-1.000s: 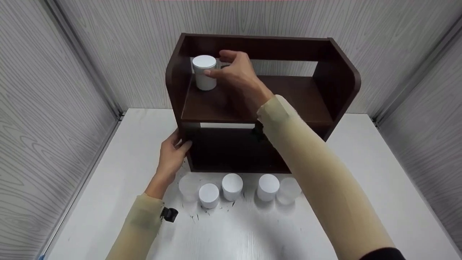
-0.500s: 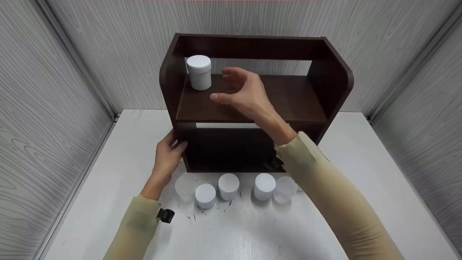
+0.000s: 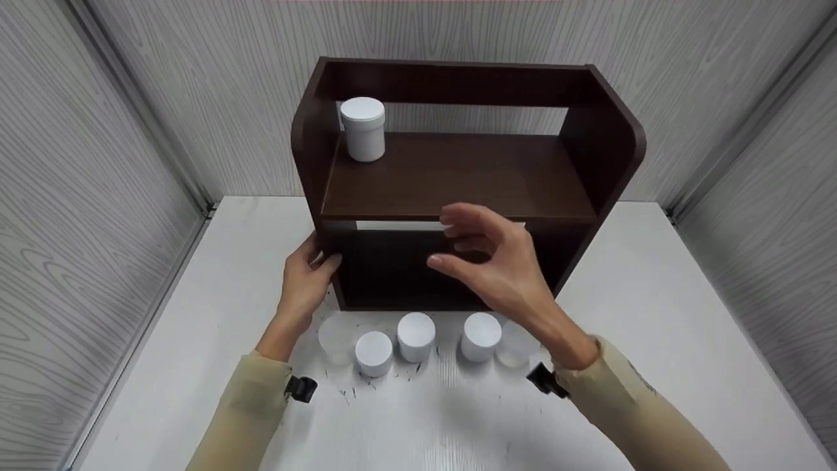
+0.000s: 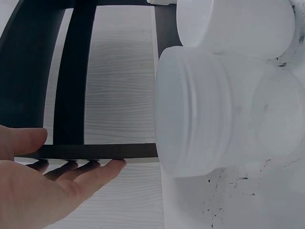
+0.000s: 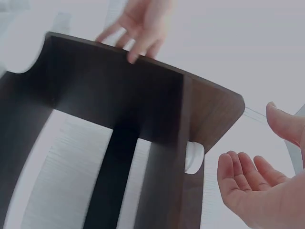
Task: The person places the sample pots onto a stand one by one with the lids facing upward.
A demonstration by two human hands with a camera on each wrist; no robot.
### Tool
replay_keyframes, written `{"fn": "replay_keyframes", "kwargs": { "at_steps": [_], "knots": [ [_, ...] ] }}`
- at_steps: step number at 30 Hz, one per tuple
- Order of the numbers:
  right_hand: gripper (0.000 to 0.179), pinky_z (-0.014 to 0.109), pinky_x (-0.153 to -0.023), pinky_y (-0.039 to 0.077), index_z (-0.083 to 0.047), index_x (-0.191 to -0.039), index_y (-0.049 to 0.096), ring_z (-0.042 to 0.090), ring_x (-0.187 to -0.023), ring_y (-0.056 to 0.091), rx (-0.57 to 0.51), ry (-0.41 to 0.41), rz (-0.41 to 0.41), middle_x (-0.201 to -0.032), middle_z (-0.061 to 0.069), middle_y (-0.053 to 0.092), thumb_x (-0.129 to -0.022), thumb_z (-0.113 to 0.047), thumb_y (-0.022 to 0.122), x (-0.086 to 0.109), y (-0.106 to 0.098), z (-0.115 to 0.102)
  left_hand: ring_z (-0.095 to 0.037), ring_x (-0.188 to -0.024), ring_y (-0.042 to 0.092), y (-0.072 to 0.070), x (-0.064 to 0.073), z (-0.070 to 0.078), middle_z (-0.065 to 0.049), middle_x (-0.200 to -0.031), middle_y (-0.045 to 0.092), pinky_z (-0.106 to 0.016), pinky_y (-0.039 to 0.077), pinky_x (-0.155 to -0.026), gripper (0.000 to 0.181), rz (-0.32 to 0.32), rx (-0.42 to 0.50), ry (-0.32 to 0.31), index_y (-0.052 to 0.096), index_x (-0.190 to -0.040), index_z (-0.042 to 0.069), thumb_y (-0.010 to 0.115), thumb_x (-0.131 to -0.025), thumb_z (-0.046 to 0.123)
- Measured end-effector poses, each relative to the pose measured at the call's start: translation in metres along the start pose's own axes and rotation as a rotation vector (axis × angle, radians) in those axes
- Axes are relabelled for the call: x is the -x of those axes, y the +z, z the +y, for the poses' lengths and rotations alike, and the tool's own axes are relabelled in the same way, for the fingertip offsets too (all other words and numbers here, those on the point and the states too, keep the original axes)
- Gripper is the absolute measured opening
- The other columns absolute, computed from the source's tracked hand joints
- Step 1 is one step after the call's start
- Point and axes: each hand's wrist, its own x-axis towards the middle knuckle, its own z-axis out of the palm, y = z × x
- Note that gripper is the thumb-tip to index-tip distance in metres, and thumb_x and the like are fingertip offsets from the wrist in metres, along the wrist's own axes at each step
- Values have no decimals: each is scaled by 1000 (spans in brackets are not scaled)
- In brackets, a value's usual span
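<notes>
One white jar [image 3: 365,134] upright on upper shelf [image 3: 451,173], L end. R grip [image 3: 503,265] apart, empty; L grip [image 3: 304,281] pinching L side panel [image 3: 315,147]. Prob btwn placements; next bench [image 3: 444,425] pick calls for R grip lower. Frosted jar [image 3: 513,352] hard to see.

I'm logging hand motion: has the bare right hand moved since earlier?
Yes: against the dark brown two-tier shelf, the right hand has moved down and rightward in the head view, away from the shelved white cylindrical jar.

Right hand [image 3: 512,269] hovers, fingers [image 3: 480,216] loosely curved; left hand [image 3: 303,281] pinches (fingers seemingly straight, partly hidden).
</notes>
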Motion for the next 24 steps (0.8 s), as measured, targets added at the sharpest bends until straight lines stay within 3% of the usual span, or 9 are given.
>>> {"fn": "replay_keyframes", "kwargs": {
  "at_steps": [12, 17, 24],
  "knots": [
    [52, 34, -90, 60, -8, -127, 73, 28, -107, 69, 10, 62, 85, -119, 5, 74, -80, 4, 91, 101, -41, 43, -44, -147, 41, -1, -1, 0, -22, -165, 36, -42, 49, -112, 65, -8, -1, -6, 28, -165, 0, 57, -108, 10],
    [52, 32, -90, 60, -11, -126, 74, 26, -105, 69, 35, 146, 123, -115, 5, 74, -79, 4, 91, 129, -53, 54, -45, -148, 40, -3, 0, 0, -24, -166, 33, -43, 49, -113, 66, 5, -27, -24, 26, -165, 0, 57, -108, 11],
    [52, 32, -90, 61, -10, -124, 75, 27, -101, 70, 48, 196, 171, -112, 7, 75, -78, 7, 91, 155, -67, 64, -44, -147, 41, -1, -2, 0, -24, -165, 34, -43, 49, -112, 66, 4, -34, -27, 27, -165, 0, 58, -107, 10]
  ]
}}
